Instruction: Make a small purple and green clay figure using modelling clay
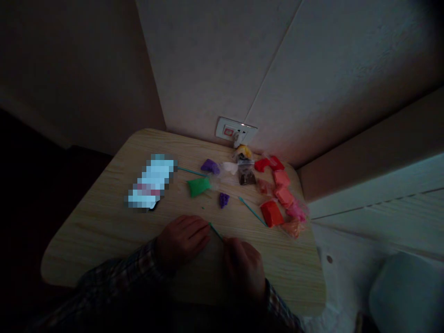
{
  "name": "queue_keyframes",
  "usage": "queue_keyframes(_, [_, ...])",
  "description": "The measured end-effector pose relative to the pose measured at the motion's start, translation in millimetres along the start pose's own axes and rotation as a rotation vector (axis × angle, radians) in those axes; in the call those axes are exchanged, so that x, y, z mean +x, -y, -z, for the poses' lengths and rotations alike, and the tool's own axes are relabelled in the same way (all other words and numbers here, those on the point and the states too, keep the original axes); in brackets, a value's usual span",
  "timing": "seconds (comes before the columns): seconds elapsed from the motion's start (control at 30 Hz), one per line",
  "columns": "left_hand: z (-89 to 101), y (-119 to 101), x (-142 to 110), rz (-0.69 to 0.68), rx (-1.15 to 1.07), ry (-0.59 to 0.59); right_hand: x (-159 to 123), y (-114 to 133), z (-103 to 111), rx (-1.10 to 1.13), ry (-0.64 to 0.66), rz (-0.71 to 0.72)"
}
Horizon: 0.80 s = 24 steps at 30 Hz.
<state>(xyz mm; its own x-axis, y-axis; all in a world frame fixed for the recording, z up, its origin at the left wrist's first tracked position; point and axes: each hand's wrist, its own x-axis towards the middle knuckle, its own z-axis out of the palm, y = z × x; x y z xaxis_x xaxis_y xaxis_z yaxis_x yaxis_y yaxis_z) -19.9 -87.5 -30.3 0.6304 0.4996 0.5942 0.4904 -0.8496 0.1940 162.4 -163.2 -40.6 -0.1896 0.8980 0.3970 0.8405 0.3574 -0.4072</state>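
Note:
My right hand (244,268) is closed around a thin teal stick-like modelling tool (217,231), which points up and left. The tool's tip, which looks greenish, comes close to the fingertips of my left hand (183,240). That hand lies on the table with its fingers stretched out and its thumb hidden. Just beyond the hands are a small green crumb (203,208) and a bumpy purple clay piece (224,200). A green clay packet (199,187) sits further back.
A phone (151,182) with a lit, blurred screen lies at the left of the wooden table (93,231). Two more teal tools (253,212) rest there. Red (272,213), pink and orange clay packets line the right edge. A wall socket (236,131) is behind.

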Motion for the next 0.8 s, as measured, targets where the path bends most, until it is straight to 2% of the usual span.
queue_keyframes(0.27, [-0.7,1,-1,0.01,-0.021,0.002,1,1,1,-0.042,-0.027,-0.137])
queue_keyframes(0.53, [-5.3,2,-1,0.122,0.018,0.082,0,0,3,0.003,-0.014,-0.128])
queue_keyframes(0.8, [-11.5,-3,5,0.177,0.02,0.11,2,-1,4,0.04,-0.013,-0.159])
